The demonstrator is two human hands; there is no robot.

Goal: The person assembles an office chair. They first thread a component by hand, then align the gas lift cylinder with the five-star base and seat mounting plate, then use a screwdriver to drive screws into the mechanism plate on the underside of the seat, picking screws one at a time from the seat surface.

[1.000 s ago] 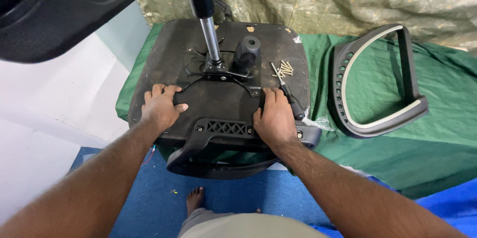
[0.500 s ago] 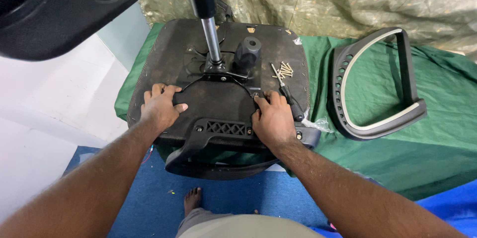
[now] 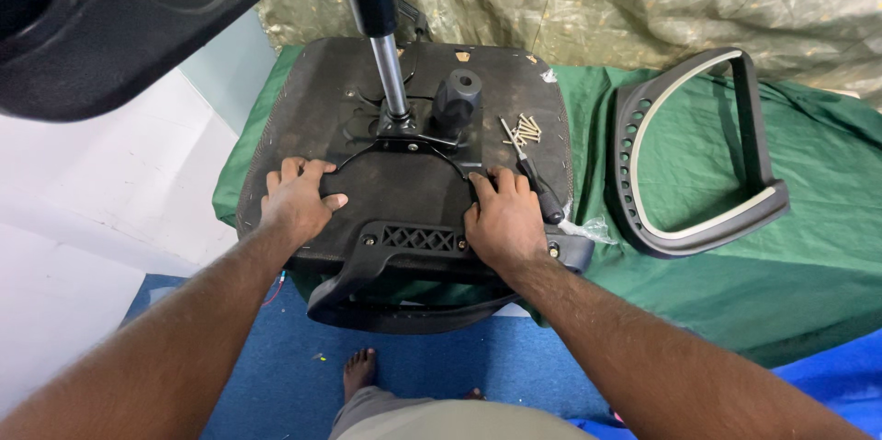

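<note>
Fingers of both hands lie spread and flat, gripping nothing. The left hand [image 3: 296, 201] and right hand [image 3: 503, 215] press on the upturned chair seat [image 3: 404, 174], which rests on a green cloth [image 3: 735, 284]. Compared with a second ago, the hands have barely shifted, so the seat is simply held steady. The seat's underside is matte black plastic; a shiny metal post [image 3: 390, 73] rises from its middle. Screws [image 3: 524, 129] and a screwdriver [image 3: 540, 192] lie just beside the right hand, and a curved grey armrest [image 3: 698, 155] sits apart.
</note>
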